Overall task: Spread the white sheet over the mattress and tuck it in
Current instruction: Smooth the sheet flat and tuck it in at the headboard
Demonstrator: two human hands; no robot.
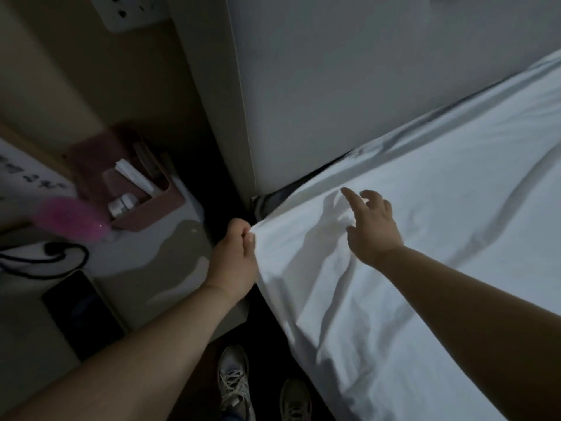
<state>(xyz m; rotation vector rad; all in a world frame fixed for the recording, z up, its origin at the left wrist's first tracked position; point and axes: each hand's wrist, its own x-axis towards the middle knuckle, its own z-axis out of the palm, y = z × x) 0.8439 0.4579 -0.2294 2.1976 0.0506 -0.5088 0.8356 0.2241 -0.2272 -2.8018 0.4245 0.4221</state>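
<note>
Your left hand pinches the corner of the white sheet at the head of the bed, likely to pull it taut before tucking it past the headboard. Your right hand hovers with fingers apart over the sheet, just right of that clamped grip, probably to smooth wrinkles.

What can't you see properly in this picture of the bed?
- Mattress: hidden in the head view under the white sheet.
- Left hand fingertips: tucked behind the sheet corner they pinch.
- Pink thing on the nightstand: too blurred to name.
- Wall socket: cut off by the top edge.
- Right hand: touching or hovering, unclear.
</note>
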